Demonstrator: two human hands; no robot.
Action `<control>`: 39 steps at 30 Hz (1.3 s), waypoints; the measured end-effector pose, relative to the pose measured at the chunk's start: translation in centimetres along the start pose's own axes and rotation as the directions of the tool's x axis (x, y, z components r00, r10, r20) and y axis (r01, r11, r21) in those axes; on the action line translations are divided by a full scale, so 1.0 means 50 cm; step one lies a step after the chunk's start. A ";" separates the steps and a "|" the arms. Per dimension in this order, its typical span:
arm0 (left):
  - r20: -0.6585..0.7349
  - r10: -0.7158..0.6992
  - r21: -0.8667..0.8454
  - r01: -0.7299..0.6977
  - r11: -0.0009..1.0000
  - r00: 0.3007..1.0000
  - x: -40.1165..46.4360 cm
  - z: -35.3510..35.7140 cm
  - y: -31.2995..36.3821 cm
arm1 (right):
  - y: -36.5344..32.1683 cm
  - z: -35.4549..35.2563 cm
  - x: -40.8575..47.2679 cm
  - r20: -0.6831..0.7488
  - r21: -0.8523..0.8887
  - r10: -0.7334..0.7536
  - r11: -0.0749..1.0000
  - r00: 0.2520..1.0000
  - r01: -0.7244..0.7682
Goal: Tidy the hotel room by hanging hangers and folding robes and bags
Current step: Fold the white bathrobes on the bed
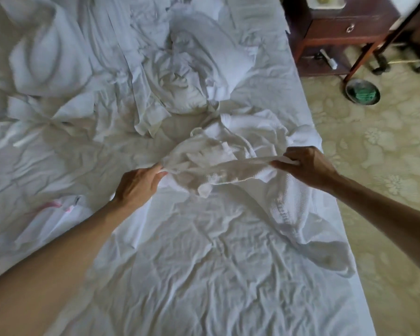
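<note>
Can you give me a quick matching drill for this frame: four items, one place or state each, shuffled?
Items:
1. white waffle-weave robe
2. round metal bowl with green contents
3. dark wooden side table
4. white bag with pink trim

Places or states:
A. on the patterned carpet
B. stretched between the left hand and the right hand
C. beside the bed's far right edge
D. on the sheet near the left forearm

Pairs: 1-B, 2-A, 3-C, 4-D

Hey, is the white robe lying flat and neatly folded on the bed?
No, the robe is bunched, stretched between left hand and right hand.
</note>
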State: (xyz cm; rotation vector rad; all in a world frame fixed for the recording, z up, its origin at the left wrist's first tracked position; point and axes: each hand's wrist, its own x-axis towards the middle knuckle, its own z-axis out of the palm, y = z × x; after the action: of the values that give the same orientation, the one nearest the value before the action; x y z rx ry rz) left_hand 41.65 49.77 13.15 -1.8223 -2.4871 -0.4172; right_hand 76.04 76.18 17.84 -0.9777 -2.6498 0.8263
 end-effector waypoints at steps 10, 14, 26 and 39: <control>-0.257 -0.117 -0.027 0.114 0.993 0.959 0.275 -0.479 0.102 | -0.197 -0.460 0.117 -0.142 -0.099 -0.103 0.991 0.984 0.089; -0.396 -0.091 0.017 0.107 0.994 0.914 0.353 -0.719 0.145 | -0.326 -0.666 0.123 -0.066 -0.164 -0.112 0.981 0.992 0.100; -0.643 -0.114 0.040 0.182 0.982 0.757 0.450 -1.244 0.327 | -0.574 -1.090 0.084 -0.349 -0.311 -0.235 0.942 0.907 0.124; -0.803 -0.094 0.123 0.318 0.940 0.588 0.409 -1.523 0.421 | -0.751 -1.211 0.028 -0.498 -0.583 -0.216 0.800 0.840 -0.139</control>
State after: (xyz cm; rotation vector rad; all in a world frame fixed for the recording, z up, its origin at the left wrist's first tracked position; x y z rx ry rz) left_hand 44.92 56.99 94.36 -0.9073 -1.9617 -0.6878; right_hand 76.77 79.94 89.03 -1.0669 -2.3998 -0.3400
